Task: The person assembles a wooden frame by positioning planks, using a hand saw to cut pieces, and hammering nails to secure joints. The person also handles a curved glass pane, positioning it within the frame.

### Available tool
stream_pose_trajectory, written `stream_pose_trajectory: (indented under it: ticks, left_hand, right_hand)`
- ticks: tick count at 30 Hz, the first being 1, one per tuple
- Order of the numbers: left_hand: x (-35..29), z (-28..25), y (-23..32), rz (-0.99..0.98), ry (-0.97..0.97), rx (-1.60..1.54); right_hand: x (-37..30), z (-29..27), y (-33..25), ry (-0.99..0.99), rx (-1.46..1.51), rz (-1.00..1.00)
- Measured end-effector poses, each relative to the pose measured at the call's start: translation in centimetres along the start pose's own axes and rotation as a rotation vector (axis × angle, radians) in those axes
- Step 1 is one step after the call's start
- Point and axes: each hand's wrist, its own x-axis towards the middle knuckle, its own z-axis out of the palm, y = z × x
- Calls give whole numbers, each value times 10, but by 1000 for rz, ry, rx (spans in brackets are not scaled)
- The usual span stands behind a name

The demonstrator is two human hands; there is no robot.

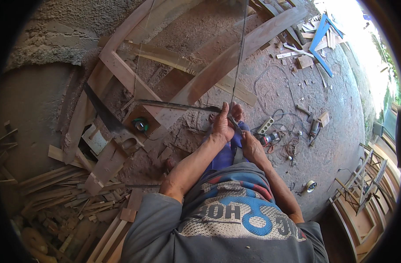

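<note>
My left hand is in front of my lap, thumb pointing up and fingers curled; what lies in it is partly hidden. A long, thin dark strip reaches from the wooden frame to beside its thumb. A taut dark cord runs down to the same spot. Close by on the right, my right hand is closed around the lower end of a slim metal tool, whose upper part slants toward my left palm. A handsaw rests at the left, its handle toward me.
Wooden frame pieces lie ahead across the dusty floor. Scrap wood is heaped at the lower left. To the right are a power strip, a power tool, tangled cables, a hammer and a tape roll.
</note>
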Motion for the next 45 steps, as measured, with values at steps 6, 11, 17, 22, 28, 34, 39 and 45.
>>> stream_pose_trajectory:
  ticks: [6,11,17,22,28,34,39,45]
  left_hand:
    - [1,-1,-1,16,0,12]
    - [3,-3,-1,11,-22,2]
    - [3,-2,-1,4,4,-10]
    - [3,-3,-1,6,9,-6]
    - [2,-2,-2,-2,-12,-34]
    - [3,0,-3,15,-21,-41]
    - [1,-2,1,1,7,17]
    - [0,-2,3,-2,-8,26]
  right_hand:
    - [-1,5,6,31,-49,-25]
    - [2,6,10,21,-5,-40]
    - [0,4,11,15,-18,-42]
    - [2,5,8,66,24,-91]
    - [3,-7,2,-8,37,-21]
    - [0,-5,5,-7,4,17]
    - [1,4,10,-37,-36,71]
    - [1,8,7,-52,20,102]
